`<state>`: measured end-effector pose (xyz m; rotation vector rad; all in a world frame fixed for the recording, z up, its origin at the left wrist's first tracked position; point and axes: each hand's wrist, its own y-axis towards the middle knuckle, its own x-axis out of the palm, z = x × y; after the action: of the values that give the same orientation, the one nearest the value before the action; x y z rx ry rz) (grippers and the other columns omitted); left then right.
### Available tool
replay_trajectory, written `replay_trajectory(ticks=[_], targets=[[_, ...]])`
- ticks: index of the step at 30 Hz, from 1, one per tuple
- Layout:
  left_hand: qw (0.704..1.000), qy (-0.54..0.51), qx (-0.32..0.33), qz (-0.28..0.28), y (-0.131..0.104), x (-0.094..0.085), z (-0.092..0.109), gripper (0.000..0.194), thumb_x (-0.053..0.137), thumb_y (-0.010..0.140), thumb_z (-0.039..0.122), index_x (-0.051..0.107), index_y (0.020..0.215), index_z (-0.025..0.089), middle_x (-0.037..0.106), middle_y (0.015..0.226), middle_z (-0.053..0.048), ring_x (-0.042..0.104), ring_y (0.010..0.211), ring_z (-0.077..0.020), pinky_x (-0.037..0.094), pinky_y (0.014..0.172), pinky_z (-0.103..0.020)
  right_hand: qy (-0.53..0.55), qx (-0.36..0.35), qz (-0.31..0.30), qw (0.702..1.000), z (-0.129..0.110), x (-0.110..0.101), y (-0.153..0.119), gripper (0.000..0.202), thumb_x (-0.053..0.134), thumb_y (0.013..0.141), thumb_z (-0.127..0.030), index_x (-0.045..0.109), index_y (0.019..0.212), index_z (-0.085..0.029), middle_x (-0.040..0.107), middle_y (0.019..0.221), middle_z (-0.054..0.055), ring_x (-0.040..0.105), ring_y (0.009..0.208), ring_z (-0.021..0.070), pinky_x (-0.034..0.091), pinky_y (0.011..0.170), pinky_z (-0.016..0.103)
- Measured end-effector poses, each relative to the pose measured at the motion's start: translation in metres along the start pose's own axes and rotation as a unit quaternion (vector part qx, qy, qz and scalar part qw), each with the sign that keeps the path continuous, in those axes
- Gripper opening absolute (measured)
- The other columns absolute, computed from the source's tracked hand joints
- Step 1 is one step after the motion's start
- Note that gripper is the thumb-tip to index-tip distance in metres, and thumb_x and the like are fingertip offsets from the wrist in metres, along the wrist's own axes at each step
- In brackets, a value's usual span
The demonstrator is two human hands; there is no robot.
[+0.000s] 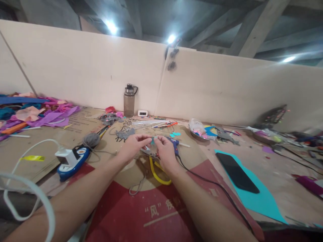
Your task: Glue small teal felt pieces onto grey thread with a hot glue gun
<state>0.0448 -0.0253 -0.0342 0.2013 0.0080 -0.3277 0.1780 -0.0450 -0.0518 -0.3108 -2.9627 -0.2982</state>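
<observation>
My left hand (133, 148) and my right hand (165, 153) meet over the middle of the table, both closed in a pinch. Between their fingertips shows a small teal piece (152, 141), too small to make out further. Just below the hands lies a tool with yellow loop handles (158, 174), partly covered by my right hand. A blue glue gun (175, 144) with a black cord rests beside my right hand, partly hidden by it. Beyond it are several small teal cut pieces (175, 134). Left of my hands lies a grey cut shape (124, 133).
A blue power strip (73, 164) with a white plug and a ball of grey yarn (91, 139) are at left. A bottle (129, 102) and small white clock (142, 113) stand at the back. A black phone (237, 171) lies on a teal sheet (267, 205) at right.
</observation>
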Motion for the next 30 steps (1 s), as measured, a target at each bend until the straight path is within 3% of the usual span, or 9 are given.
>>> replay_trajectory(ticks=[9,13,15,18,24,30], targets=[[0.997,0.02,-0.003,0.072,0.002,-0.005,-0.001,0.025,0.07,0.067,0.039,0.072,0.078,0.016,0.064,0.066,-0.001,0.048,0.054,-0.0089,0.036,0.051,-0.022,-0.045,-0.048,-0.036,0.997,-0.002,0.006,-0.006,0.022,0.058,0.074,-0.038,0.057,0.074,-0.017,0.052,0.066,-0.004,0.041,0.06,0.0094,0.033,0.058,0.022],[0.993,0.068,0.024,0.094,0.001,-0.009,0.005,0.026,0.068,0.069,0.04,0.07,0.078,0.015,0.06,0.06,0.001,0.045,0.05,-0.0078,0.033,0.049,-0.021,-0.032,-0.048,-0.031,0.998,-0.001,0.009,-0.007,0.023,0.06,0.073,-0.036,0.057,0.089,-0.019,0.055,0.07,-0.003,0.044,0.061,0.0105,0.036,0.059,0.022],[0.994,0.057,0.015,0.089,0.001,-0.009,0.005,0.027,0.066,0.071,0.041,0.068,0.078,0.015,0.055,0.053,0.003,0.041,0.044,-0.0069,0.03,0.044,-0.02,-0.028,-0.044,-0.031,0.998,0.0,0.009,-0.006,0.025,0.061,0.073,-0.036,0.056,0.092,-0.02,0.054,0.07,-0.004,0.044,0.06,0.0107,0.037,0.058,0.022],[0.998,0.035,-0.004,0.06,0.002,-0.009,0.003,0.029,0.063,0.073,0.044,0.065,0.08,0.016,0.054,0.048,0.003,0.041,0.039,-0.0071,0.03,0.041,-0.02,-0.052,-0.064,-0.027,0.996,-0.003,0.008,-0.005,0.02,0.06,0.073,-0.036,0.058,0.08,-0.018,0.053,0.068,-0.003,0.043,0.062,0.0106,0.036,0.059,0.023],[0.998,-0.063,-0.017,0.017,0.004,-0.006,0.0,0.028,0.069,0.07,0.038,0.065,0.082,0.013,0.065,0.064,-0.002,0.059,0.055,-0.0111,0.047,0.055,-0.024,-0.092,-0.075,0.001,0.993,-0.011,0.007,-0.006,0.017,0.059,0.072,-0.034,0.057,0.072,-0.018,0.048,0.061,-0.005,0.038,0.058,0.0092,0.031,0.055,0.022],[0.994,-0.098,-0.04,0.01,0.004,-0.006,0.0,0.027,0.073,0.066,0.033,0.066,0.081,0.011,0.064,0.064,-0.002,0.058,0.055,-0.01,0.048,0.055,-0.023,-0.097,-0.085,-0.007,0.992,-0.005,0.008,-0.005,0.018,0.057,0.074,-0.036,0.057,0.072,-0.018,0.05,0.063,-0.005,0.04,0.058,0.0094,0.032,0.055,0.022]])
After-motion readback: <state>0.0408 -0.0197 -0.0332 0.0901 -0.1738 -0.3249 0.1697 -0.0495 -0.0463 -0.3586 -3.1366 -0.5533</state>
